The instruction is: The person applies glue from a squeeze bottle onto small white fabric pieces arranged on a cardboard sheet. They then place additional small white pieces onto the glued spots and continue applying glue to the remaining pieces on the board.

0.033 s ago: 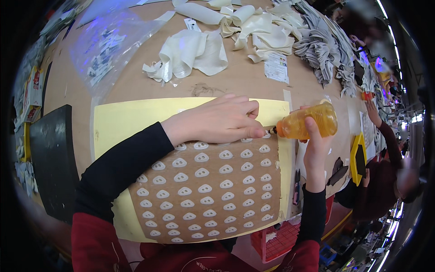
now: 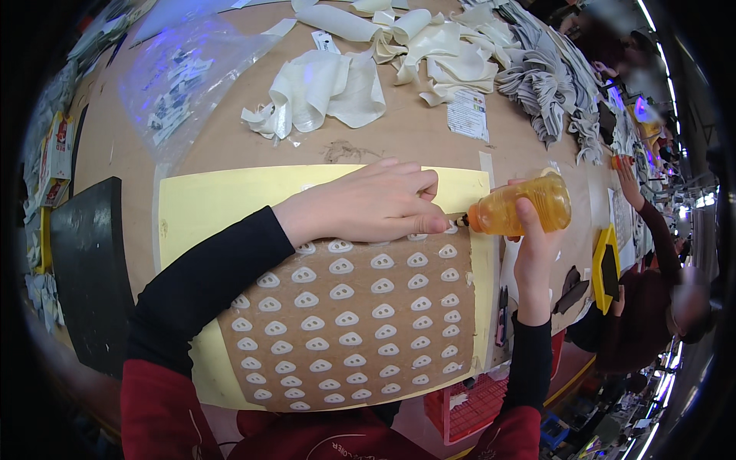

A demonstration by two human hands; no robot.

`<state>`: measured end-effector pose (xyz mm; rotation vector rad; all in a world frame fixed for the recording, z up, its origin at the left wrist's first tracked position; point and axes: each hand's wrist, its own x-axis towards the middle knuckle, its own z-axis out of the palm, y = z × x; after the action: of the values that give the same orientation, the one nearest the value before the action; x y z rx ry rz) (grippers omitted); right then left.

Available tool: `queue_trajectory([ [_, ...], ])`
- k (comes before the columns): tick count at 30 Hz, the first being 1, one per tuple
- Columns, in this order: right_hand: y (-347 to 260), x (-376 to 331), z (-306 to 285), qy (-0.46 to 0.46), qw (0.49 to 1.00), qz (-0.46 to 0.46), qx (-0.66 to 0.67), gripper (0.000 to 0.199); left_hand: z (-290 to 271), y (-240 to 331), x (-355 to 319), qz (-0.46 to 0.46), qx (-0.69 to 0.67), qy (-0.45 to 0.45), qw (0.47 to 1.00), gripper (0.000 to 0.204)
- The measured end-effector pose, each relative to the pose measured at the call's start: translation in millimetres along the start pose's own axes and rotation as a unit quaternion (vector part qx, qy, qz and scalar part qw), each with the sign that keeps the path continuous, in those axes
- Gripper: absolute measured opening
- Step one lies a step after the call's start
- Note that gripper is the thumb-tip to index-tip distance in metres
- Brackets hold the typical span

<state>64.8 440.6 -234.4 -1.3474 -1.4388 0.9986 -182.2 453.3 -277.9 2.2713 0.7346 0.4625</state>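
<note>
My right hand (image 2: 534,249) is wrapped round an amber squeeze bottle (image 2: 515,205) with an orange collar, tipped on its side. Its dark, narrow nozzle (image 2: 458,218) points left, close to my left thumb and a small white piece. My left hand (image 2: 376,201) rests over the upper part of a brown sheet (image 2: 322,268), fingers curled and thumb closed in; whatever they may pinch is hidden. Rows of white, rounded pieces with two holes (image 2: 382,310) cover the sheet. Beneath it lies a larger pale yellow board (image 2: 222,201).
Cream fabric pieces (image 2: 326,88) and grey fabric stacks (image 2: 540,92) lie at the back, with a clear plastic bag (image 2: 180,92) at far left. A black board (image 2: 88,268) stands left. To the right are a yellow frame (image 2: 606,268), a red basket (image 2: 468,410) and another person's arm (image 2: 659,238).
</note>
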Motion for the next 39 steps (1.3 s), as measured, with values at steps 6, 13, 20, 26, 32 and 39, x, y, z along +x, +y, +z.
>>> queue_trajectory([
  [6, 5.0, -6.6, -2.6, -0.008, 1.0, -0.003, 0.01, 0.03, 1.4, 1.9, -8.7, -0.001, 0.003, 0.012, 1.0, 0.043],
  [13, 13.5, -19.4, -3.6, -0.038, 0.997, -0.051, 0.04, 0.033, 6.1, -1.9, -10.9, 0.009, 0.002, 0.026, 1.0, 0.043],
  [20, 14.7, -33.4, -1.5, -0.061, 0.994, -0.072, 0.06, 0.038, 9.2, -4.2, -13.2, 0.02, 0.004, 0.031, 0.999, 0.044],
  [26, 15.7, -39.7, 3.1, -0.072, 0.993, -0.078, 0.046, 0.041, 8.9, -4.3, -16.7, 0.014, 0.0, 0.028, 1.0, 0.044],
  [32, 15.7, -49.9, 12.6, -0.082, 0.991, -0.098, 0.04, 0.048, 9.1, -5.3, -21.1, 0.011, -0.008, 0.026, 1.0, 0.045],
  [39, 16.1, -56.3, 21.4, -0.082, 0.99, -0.11, 0.03, 0.054, 12.2, -13.1, -25.2, 0.031, -0.018, 0.033, 0.999, 0.048],
])
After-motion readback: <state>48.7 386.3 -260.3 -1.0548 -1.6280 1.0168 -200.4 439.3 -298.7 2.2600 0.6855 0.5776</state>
